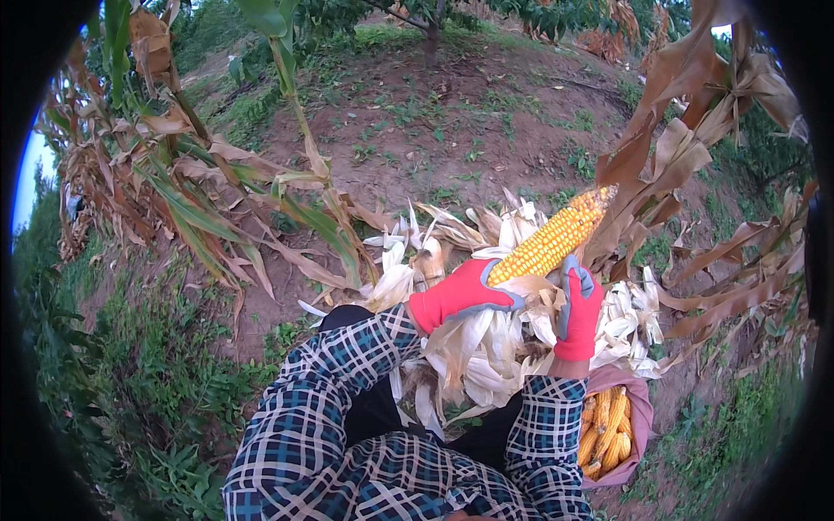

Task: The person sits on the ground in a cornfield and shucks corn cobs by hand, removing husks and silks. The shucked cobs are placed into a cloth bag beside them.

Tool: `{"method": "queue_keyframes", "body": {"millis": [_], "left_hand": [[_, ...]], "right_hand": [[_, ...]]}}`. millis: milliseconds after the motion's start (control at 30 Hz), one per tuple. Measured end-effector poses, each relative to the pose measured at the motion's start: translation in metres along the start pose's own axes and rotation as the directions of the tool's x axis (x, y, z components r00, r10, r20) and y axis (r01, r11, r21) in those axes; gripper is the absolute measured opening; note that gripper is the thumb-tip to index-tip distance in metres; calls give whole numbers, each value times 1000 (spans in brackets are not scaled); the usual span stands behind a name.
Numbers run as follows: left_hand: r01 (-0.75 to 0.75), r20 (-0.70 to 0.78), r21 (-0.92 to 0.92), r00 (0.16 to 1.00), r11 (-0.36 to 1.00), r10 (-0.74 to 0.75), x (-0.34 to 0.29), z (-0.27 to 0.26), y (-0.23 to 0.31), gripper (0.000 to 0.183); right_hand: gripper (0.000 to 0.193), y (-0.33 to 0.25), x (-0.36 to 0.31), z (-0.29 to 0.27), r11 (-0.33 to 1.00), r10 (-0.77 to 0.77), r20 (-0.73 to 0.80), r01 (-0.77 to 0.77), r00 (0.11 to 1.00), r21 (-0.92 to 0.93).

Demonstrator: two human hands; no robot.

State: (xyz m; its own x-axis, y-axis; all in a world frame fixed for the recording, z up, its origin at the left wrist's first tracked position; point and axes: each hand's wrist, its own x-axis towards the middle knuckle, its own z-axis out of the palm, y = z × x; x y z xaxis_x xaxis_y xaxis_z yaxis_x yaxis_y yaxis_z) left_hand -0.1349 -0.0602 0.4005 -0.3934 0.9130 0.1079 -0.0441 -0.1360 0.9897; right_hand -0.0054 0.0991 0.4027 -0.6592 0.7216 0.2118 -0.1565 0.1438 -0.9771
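Note:
A yellow ear of corn (552, 239) slants up to the right, its kernels bare and its pale husk (473, 347) peeled down below its base. My left hand (469, 293), in a red and grey work glove, grips the ear at its lower end. My right hand (579, 308), gloved alike, is closed beside the ear's lower right side, thumb up. Whether a strip of husk is pinched in its fingers is hidden. Loose husks (630, 317) lie heaped under and around both hands.
At my lower right stands a pinkish sack (641, 412) holding several husked ears (604, 430). Dry corn stalks rise on the left (195, 174) and the right (686, 148), with leaves hanging close to the ear's tip. Bare soil (391, 156) with weeds lies ahead, before a small tree trunk (432, 43).

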Motion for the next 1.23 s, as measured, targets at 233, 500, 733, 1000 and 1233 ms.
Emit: {"method": "queue_keyframes", "body": {"millis": [233,500,733,1000,1233], "left_hand": [[-67,-174,635,958,770,227,-7,-29,24,59],[-145,-229,555,920,819,318,-12,-36,32,67],[-181,-320,538,860,823,398,-24,-37,30,72],[-235,-14,922,771,306,636,-49,-54,60,80],[-314,214,948,745,49,632,-47,-62,43,74]], "right_hand": [[17,-6,-9,20,993,42,136,-57,990,105],[35,64,-26,26,689,-285,512,545,810,-478],[31,49,-58,5,606,112,659,475,744,-638],[35,61,-88,-12,538,285,678,473,677,-698],[65,69,-77,-9,772,527,502,-633,686,54]]}}
